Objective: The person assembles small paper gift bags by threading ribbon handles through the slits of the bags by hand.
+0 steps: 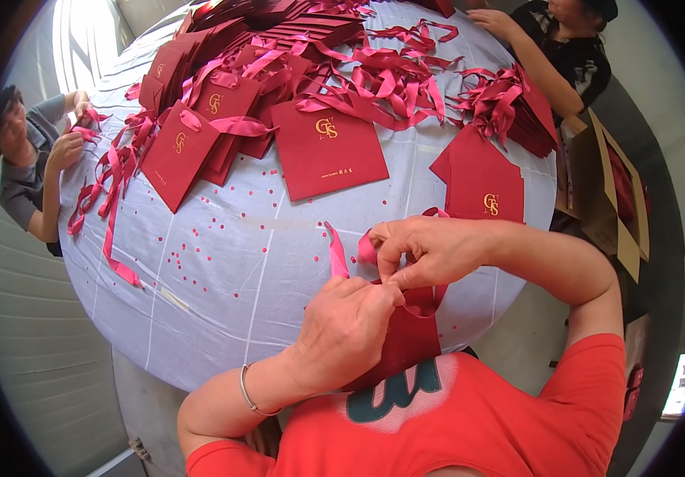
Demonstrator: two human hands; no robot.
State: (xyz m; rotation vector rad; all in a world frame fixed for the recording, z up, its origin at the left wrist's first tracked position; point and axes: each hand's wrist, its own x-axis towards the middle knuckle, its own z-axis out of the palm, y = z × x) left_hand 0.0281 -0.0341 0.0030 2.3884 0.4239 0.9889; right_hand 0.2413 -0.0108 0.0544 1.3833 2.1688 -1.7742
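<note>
A dark red paper gift bag [407, 346] stands close against my front at the table's near edge, partly hidden by my hands. My left hand [344, 327] is closed in a pinch on the bag's pink ribbon [337, 253], one end of which sticks up beyond the knuckles. Meeting it fingertip to fingertip, my right hand [430, 248] pinches the ribbon too, its fingers curled. A ribbon loop [426, 306] hangs below the right hand, over the bag. The exact spot where the fingertips meet is partly covered.
Piled red bags [279, 32] with pink ribbons cover the far side of the white-covered table [207, 318]. Single bags [333, 151] lie nearer, among small red paper dots. People work at the far left [28, 159] and far right [561, 56]. A cardboard box [609, 191] stands right.
</note>
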